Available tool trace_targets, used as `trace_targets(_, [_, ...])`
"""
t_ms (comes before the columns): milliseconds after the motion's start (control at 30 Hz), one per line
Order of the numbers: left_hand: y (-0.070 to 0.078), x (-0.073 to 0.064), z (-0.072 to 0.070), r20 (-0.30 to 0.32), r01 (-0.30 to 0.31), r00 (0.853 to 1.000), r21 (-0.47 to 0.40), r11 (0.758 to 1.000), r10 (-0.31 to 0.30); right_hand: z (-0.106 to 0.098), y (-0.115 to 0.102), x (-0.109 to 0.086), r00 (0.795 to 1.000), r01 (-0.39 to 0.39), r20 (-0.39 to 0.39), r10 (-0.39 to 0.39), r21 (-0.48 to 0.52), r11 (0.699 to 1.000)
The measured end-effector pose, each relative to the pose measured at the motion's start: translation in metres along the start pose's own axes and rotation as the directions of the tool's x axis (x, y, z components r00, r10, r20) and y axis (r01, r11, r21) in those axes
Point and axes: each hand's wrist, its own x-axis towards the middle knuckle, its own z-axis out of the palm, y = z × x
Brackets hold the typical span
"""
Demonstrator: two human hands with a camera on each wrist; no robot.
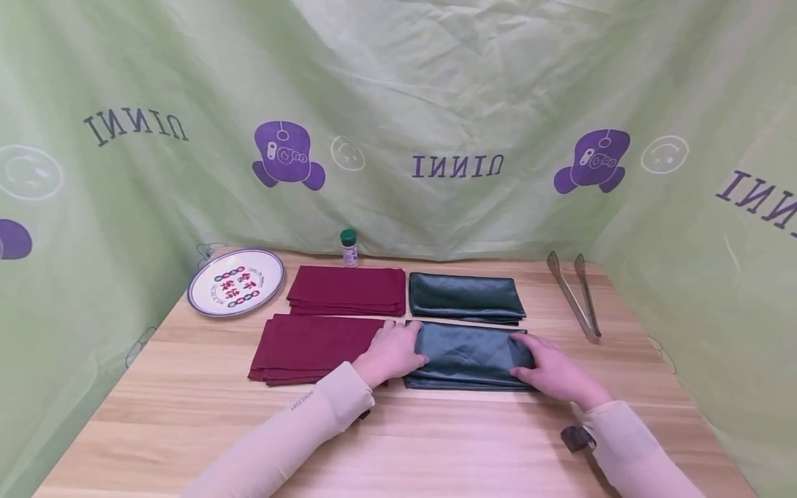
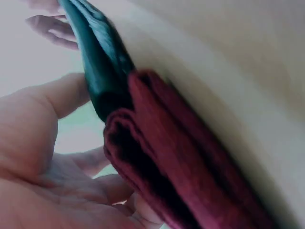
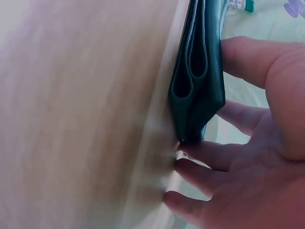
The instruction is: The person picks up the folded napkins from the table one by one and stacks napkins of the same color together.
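A folded, shiny dark green cloth (image 1: 470,356) lies at the near right of a block of four folded cloths. My left hand (image 1: 394,353) rests over its left end, where it meets the near dark red cloth (image 1: 317,346); the thumb (image 2: 71,95) touches the green fabric. At the other end, my right hand (image 1: 554,366) has its thumb on top of the green cloth and fingertips (image 3: 195,150) against its corner. The right wrist view shows the green cloth's looped folds (image 3: 190,81). Neither hand's fingers are curled round the fabric.
Behind lie another folded red cloth (image 1: 349,287) and another folded green cloth (image 1: 463,296). A white plate (image 1: 268,266) with a blue rim is at the back left. A small green-capped bottle (image 1: 350,250) stands at the back, and metal tongs (image 1: 573,297) lie at the right.
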Motion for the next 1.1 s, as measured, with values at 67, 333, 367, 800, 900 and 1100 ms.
trace_targets(67, [-0.002,0.001,-0.002,0.008,0.006,1.000,-0.103,0.995,-0.005,0.001,0.002,0.002,1.000,-0.008,-0.013,0.009,0.069,0.998])
trace_targets(333, [-0.010,0.005,-0.004,0.016,0.009,1.000,-0.516,0.856,-0.001,-0.004,0.008,0.006,0.992,-0.083,-0.058,0.116,0.406,0.910])
trace_targets(367, [-0.009,0.004,-0.004,0.006,0.001,1.000,-0.536,0.844,0.002,-0.005,0.007,0.006,0.989,-0.101,-0.049,0.136,0.443,0.891])
trace_targets(800, [-0.012,0.009,-0.009,-0.033,-0.024,0.999,-0.549,0.836,0.007,-0.002,0.014,0.009,0.978,-0.137,-0.031,0.206,0.648,0.749])
trace_targets(900, [-0.012,0.011,-0.013,-0.024,-0.017,1.000,-0.569,0.822,0.004,-0.006,0.014,0.009,0.975,-0.148,-0.023,0.221,0.673,0.725])
trace_targets(1100, [-0.014,0.017,-0.026,-0.048,-0.029,0.999,-0.620,0.784,-0.001,-0.017,0.010,0.013,0.975,-0.115,-0.052,0.216,0.715,0.690])
